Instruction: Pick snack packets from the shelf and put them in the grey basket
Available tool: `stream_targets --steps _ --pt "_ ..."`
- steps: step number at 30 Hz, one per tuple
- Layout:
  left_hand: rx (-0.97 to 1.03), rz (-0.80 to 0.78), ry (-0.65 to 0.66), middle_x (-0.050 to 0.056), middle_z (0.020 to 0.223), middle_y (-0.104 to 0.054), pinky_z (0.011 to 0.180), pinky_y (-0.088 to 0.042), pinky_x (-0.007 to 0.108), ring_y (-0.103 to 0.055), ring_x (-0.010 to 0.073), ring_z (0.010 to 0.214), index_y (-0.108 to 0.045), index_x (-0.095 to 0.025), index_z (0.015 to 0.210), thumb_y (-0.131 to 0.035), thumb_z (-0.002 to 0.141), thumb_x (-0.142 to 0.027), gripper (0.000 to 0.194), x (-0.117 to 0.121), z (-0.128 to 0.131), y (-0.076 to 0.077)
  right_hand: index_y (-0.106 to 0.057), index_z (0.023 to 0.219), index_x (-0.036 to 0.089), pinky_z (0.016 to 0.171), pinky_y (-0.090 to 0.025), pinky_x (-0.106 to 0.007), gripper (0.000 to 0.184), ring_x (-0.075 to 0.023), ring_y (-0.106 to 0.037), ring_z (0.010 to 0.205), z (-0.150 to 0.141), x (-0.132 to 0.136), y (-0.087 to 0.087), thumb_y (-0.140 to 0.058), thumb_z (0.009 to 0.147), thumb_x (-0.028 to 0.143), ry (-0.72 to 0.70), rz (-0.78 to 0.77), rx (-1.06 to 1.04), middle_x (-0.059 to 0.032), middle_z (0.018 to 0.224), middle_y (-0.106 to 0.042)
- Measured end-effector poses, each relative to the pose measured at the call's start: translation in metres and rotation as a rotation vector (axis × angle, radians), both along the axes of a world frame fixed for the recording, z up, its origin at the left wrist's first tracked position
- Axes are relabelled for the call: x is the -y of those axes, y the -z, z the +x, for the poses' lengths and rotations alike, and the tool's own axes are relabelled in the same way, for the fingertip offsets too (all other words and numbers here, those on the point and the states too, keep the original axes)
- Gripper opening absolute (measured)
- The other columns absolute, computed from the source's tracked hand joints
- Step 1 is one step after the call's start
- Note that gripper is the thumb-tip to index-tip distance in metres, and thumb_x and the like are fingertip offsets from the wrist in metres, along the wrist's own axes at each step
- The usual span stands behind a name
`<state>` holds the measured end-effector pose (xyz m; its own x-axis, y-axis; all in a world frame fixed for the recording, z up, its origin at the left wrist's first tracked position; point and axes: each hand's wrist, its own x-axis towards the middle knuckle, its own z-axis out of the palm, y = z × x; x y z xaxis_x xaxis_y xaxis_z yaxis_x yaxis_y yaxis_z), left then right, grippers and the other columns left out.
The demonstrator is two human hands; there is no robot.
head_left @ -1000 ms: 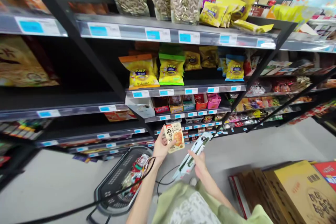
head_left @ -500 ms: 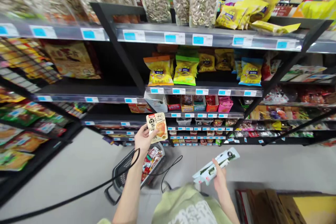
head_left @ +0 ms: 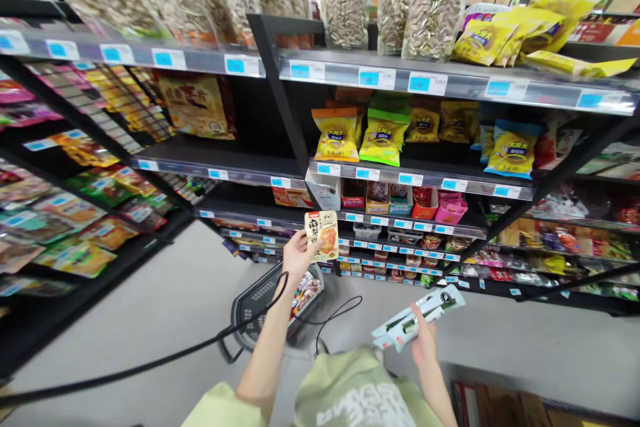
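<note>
My left hand (head_left: 297, 255) is closed on the edge of a cream snack packet (head_left: 327, 235) with dark lettering and a picture of orange-brown food. It holds the packet up in front of the lower shelves. In my right hand (head_left: 424, 333) are light blue snack packets (head_left: 445, 301) with dark green contents, gripped with the thumb on top; at least two seem to overlap. Below my left forearm a dark grey shopping basket (head_left: 250, 303) stands on the floor, with several colourful packets (head_left: 305, 290) inside. My forearm hides part of the basket.
Shelving (head_left: 357, 79) spans the front, with bags of sunflower seeds (head_left: 345, 3) on top and yellow snack bags (head_left: 336, 135) below. A black cable (head_left: 150, 365) crosses my left arm. Cardboard boxes (head_left: 505, 407) stand at lower right on the grey floor (head_left: 530, 333).
The view has turned left, so shelves and basket appear farther right. Both hands keep hold of the same packets; the cream packet is still held up.
</note>
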<state>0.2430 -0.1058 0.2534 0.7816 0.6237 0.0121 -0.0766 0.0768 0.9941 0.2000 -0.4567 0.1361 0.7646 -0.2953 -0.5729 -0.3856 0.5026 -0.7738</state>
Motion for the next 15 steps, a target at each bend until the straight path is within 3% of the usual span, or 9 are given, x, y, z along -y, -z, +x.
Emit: stream_targets --steps 8,15 --pt "0.012 0.008 -0.038 0.014 0.103 -0.078 0.076 -0.062 0.036 -0.076 0.0262 0.087 -0.063 -0.015 0.105 -0.093 0.055 -0.043 0.064 -0.012 -0.003 0.006 -0.069 0.096 0.024 0.069 -0.059 -0.032 0.051 -0.0233 -0.073 0.082 0.000 -0.012 0.008 -0.091 0.053 0.040 -0.044 -0.058 0.003 0.0009 0.086 -0.076" --pt "0.049 -0.026 -0.009 0.008 0.107 -0.074 0.080 -0.055 0.028 -0.071 0.0215 0.095 -0.064 -0.018 0.107 -0.079 0.073 -0.052 0.050 -0.001 0.000 0.034 -0.071 0.095 0.026 0.074 -0.058 -0.033 0.050 -0.0233 -0.072 0.085 -0.003 -0.016 -0.002 -0.090 0.049 0.034 0.007 -0.040 -0.009 0.0007 0.091 -0.076"
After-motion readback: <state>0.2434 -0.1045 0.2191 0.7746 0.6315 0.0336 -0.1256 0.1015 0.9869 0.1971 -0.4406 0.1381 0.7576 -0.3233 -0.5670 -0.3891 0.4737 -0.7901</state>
